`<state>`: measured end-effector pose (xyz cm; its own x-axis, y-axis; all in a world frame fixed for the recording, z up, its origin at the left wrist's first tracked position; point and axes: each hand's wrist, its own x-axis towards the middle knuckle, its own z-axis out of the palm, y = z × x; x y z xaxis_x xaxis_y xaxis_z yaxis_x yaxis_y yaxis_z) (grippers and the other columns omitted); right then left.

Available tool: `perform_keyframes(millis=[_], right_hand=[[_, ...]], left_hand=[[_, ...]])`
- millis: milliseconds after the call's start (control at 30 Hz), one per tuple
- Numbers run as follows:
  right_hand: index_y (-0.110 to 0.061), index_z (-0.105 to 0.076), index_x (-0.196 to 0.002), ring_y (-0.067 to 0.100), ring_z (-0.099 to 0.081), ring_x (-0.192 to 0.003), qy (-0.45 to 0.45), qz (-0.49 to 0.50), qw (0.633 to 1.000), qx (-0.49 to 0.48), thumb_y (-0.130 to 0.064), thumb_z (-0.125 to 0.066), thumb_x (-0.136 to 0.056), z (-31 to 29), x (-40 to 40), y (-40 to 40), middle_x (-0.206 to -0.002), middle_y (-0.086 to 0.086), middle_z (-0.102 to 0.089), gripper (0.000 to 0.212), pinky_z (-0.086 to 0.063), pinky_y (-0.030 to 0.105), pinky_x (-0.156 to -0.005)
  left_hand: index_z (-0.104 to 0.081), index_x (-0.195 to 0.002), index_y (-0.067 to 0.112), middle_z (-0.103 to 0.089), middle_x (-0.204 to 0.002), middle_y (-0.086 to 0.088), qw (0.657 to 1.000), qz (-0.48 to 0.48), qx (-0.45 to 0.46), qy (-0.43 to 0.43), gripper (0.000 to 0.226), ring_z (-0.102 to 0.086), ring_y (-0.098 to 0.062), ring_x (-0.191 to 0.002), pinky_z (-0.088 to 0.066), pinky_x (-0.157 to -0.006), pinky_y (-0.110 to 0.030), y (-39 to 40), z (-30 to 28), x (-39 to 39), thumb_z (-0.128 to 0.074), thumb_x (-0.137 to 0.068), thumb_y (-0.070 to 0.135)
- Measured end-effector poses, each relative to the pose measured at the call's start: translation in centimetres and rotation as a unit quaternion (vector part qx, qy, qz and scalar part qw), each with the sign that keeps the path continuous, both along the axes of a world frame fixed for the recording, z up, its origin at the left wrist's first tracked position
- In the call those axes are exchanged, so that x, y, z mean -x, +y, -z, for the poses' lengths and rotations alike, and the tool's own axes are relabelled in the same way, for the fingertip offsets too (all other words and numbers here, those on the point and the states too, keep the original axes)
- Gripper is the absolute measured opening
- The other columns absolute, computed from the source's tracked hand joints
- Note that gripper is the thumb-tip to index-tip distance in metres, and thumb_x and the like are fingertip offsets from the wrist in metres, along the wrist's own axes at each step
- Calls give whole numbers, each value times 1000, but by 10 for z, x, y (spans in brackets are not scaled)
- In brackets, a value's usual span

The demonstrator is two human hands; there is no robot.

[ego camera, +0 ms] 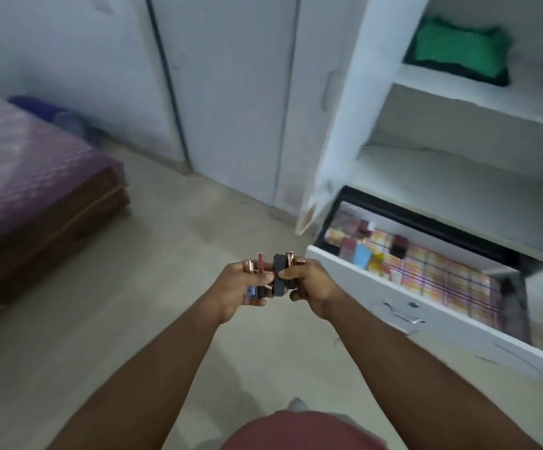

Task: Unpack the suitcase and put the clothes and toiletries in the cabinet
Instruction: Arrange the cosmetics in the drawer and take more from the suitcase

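Small toiletries (271,271), copper-capped tubes plus a dark block, sit frame centre, gripped between both hands. Left hand (242,289) curls round the tubes; right hand (309,287) pinches the dark block (279,271), knuckles touching. Open drawer (425,306) at 3 o'clock, part-filled with boxes. Green cloth (458,48) on cabinet shelf (477,92) at 1 o'clock. Bed (36,190) at 9 o'clock.

top shelf (477,92): green cloth (458,47) | open drawer (393,287): small boxes (377,251) | floor (133,319): bed (36,190)
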<state>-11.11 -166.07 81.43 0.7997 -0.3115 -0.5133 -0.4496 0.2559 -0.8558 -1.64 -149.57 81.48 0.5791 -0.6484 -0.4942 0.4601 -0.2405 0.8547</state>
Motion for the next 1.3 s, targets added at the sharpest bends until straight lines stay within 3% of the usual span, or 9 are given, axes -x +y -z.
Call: perform_keyframes(millis=[100, 267, 467, 633, 767, 833, 967, 1167, 1300], right_hand=[[-12, -74, -102, 20, -58, -63, -8, 63, 998, 10, 0, -70, -79, -5, 27, -83, -81, 12, -68, 26, -36, 28, -54], [-16, -71, -86, 22, -58, -62, -12, 166, 986, 0, -6, -84, -78, -1, 59, -183, -79, 10, -68, 18, -38, 29, -54], [-11, -75, -98, 18, -54, -61, 27, 289, 956, -48, -22, -90, -78, 27, 68, -245, -86, 9, -73, 28, -40, 25, -49], [-10, -75, -100, 16, -54, -58, 33, 345, 934, -80, -35, -86, -84, 40, 64, -286, -80, 8, -70, 32, -34, 27, -51], [0, -77, -99, 17, -53, -58, 38, 387, 916, -102, -13, -80, -80, 52, 60, -311, -77, 9, -65, 23, -33, 27, -51], [1, -78, -99, 16, -53, -58, 64, 371, 923, -84, -3, -79, -76, 58, 57, -318, -76, 10, -67, 23, -35, 27, -52], [0, -76, -90, 15, -51, -52, 99, 311, 944, -50, -14, -89, -68, 58, 45, -341, -67, 6, -65, 29, -33, 25, -48], [4, -76, -95, 18, -53, -55, 103, 259, 957, -80, -20, -92, -69, 69, 49, -394, -72, 8, -66, 39, -32, 26, -48], [-7, -74, -79, 18, -54, -54, 111, 186, 974, -67, -13, -87, -74, 78, 67, -417, -61, 4, -62, 16, -32, 25, -48]], left_hand=[[-66, -122, 0, -73, -108, -30, 999, 43, 6, 16, 38, -73, -36, -87, -59, -68, -38, -94, -1, 8, -78, -87, 9], [-65, -121, -2, -74, -108, -27, 993, 118, -5, 26, 40, -75, -36, -88, -59, -71, -40, -209, -2, 18, -81, -85, 10], [-68, -118, 3, -75, -109, -24, 983, 176, -42, 43, 41, -76, -36, -89, -61, -67, -38, -307, 21, 9, -85, -81, 7], [-72, -110, 10, -78, -105, -11, 973, 209, -63, 77, 35, -76, -24, -93, -59, -67, -37, -367, 38, -5, -87, -78, 9], [-73, -108, 6, -76, -109, -14, 974, 131, -71, 173, 27, -71, -27, -97, -61, -80, -44, -408, 46, -15, -82, -83, 11], [-74, -107, 6, -78, -107, -13, 974, 100, -96, 180, 28, -72, -28, -99, -62, -82, -43, -426, 48, -15, -83, -82, 14], [-73, -108, 10, -77, -109, -10, 975, 89, -124, 160, 29, -69, -24, -99, -57, -67, -35, -455, 51, -11, -83, -83, 19], [-72, -89, 17, -75, -91, -2, 979, 59, -135, 139, 13, -62, -17, -80, -44, -56, -27, -486, 57, 5, -84, -83, 19], [-67, -84, 20, -78, -77, 6, 984, -2, -104, 147, 14, -70, -17, -88, -36, -57, -27, -501, 61, 15, -77, -90, 13]])
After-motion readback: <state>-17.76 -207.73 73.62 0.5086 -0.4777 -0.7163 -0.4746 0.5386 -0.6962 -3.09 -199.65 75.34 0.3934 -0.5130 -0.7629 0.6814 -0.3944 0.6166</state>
